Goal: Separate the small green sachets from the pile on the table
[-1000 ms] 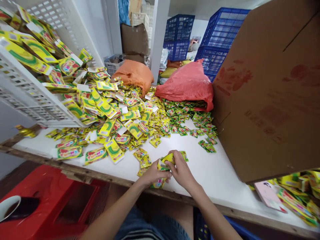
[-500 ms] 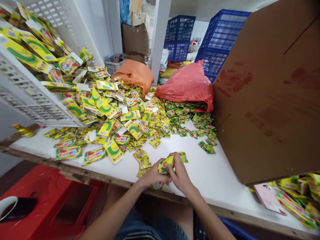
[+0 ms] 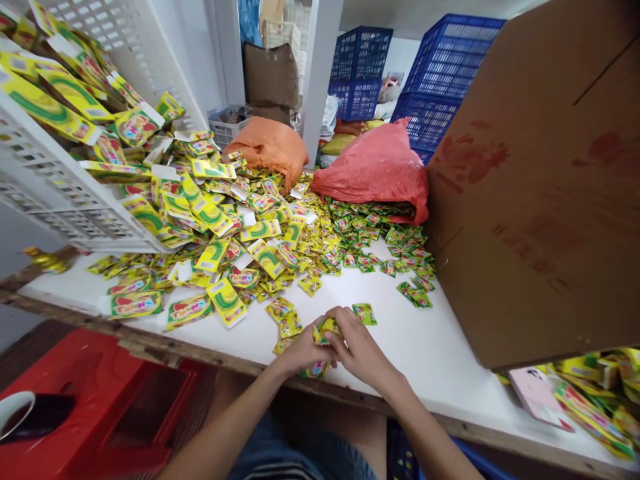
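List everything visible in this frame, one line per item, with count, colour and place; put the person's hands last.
packet bundle: one, yellow, gripped between both hands at the table's near edge
loose packets: many, yellow and green, heaped across the table
table: one, white top with wooden edge, centre
white crate: one, tipped on the left, spilling packets
cardboard box: one, brown, right
sacks: two, orange and red, behind the heap
blue crates: stacked, count unclear, background
red stool: one, lower left
cup: one, white, dark liquid, on the stool
left hand: closed on the bundle
right hand: closed on the bundle
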`<state>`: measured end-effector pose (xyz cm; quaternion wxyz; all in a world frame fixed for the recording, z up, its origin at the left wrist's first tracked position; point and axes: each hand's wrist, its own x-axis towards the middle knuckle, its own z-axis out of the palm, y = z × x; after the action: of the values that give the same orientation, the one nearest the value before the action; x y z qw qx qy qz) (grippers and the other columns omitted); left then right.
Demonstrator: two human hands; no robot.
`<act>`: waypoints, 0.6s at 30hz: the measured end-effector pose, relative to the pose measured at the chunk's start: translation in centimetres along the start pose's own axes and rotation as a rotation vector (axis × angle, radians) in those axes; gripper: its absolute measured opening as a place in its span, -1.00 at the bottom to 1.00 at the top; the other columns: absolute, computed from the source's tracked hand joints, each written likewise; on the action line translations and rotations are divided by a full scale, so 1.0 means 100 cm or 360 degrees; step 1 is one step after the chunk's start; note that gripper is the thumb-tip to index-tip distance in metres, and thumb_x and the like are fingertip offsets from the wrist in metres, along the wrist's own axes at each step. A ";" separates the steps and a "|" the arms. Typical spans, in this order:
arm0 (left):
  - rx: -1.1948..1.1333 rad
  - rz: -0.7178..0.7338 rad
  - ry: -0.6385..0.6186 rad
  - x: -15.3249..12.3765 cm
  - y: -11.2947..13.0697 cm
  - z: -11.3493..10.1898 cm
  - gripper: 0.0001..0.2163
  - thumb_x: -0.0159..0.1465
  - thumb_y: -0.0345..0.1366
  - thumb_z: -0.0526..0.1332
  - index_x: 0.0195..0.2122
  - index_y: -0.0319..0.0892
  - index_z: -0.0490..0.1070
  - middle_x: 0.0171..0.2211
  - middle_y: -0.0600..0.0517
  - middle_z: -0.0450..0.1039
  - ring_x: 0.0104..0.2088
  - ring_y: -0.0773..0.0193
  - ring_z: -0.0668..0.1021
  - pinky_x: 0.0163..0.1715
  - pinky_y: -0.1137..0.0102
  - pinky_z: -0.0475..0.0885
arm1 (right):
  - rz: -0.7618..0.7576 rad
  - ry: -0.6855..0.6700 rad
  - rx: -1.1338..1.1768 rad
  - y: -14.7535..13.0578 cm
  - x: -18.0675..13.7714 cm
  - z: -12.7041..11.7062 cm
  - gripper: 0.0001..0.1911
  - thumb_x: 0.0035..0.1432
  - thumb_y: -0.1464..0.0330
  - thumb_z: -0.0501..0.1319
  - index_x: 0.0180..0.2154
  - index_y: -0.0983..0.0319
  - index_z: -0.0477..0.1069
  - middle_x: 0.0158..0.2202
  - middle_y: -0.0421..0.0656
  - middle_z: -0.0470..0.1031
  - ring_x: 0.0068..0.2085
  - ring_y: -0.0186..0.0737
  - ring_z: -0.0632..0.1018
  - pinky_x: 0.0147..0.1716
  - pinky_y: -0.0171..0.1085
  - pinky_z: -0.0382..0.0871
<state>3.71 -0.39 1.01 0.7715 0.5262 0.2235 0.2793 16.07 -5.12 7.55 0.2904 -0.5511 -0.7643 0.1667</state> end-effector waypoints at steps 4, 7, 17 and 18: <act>-0.0045 -0.0041 -0.0104 0.000 -0.002 -0.001 -0.65 -0.12 -0.33 0.38 -0.33 -0.22 0.28 -0.55 0.13 0.36 -0.58 0.35 0.45 -0.53 0.41 0.41 | 0.0035 0.0134 0.0144 0.011 -0.005 0.000 -0.93 0.16 0.44 0.06 -0.28 0.19 0.26 -0.36 -0.17 0.35 -0.29 -0.20 0.36 -0.30 -0.25 0.23; -0.0063 -0.0035 -0.0132 0.000 -0.005 -0.001 -0.60 -0.11 -0.32 0.38 -0.27 -0.21 0.25 -0.54 0.14 0.37 -0.59 0.35 0.47 -0.53 0.40 0.41 | 0.0043 0.0236 0.0063 0.015 -0.007 0.000 -0.96 0.15 0.43 0.07 -0.34 0.20 0.26 -0.41 -0.17 0.34 -0.32 -0.19 0.33 -0.33 -0.25 0.21; 0.0158 0.0136 0.0012 0.004 -0.003 0.001 -0.80 -0.13 -0.48 0.32 -0.43 -0.25 0.38 -0.53 0.11 0.40 -0.44 0.31 0.45 -0.36 0.41 0.38 | -0.0065 0.0113 -0.0139 0.000 0.005 0.006 -0.86 0.13 0.52 0.03 -0.44 0.20 0.24 -0.41 -0.17 0.31 -0.30 -0.18 0.28 -0.30 -0.21 0.20; 0.0175 0.0146 0.0030 0.004 -0.003 0.000 -0.81 -0.13 -0.49 0.30 -0.45 -0.26 0.39 -0.52 0.12 0.40 -0.43 0.31 0.44 -0.35 0.42 0.37 | -0.0055 0.0106 -0.0163 0.000 0.005 0.007 -0.86 0.14 0.51 0.04 -0.44 0.21 0.24 -0.41 -0.17 0.32 -0.29 -0.18 0.28 -0.30 -0.21 0.20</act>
<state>4.09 -0.24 0.70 0.7256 0.5749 0.2216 0.3065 15.55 -4.60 7.15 0.2899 -0.5572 -0.7712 0.1041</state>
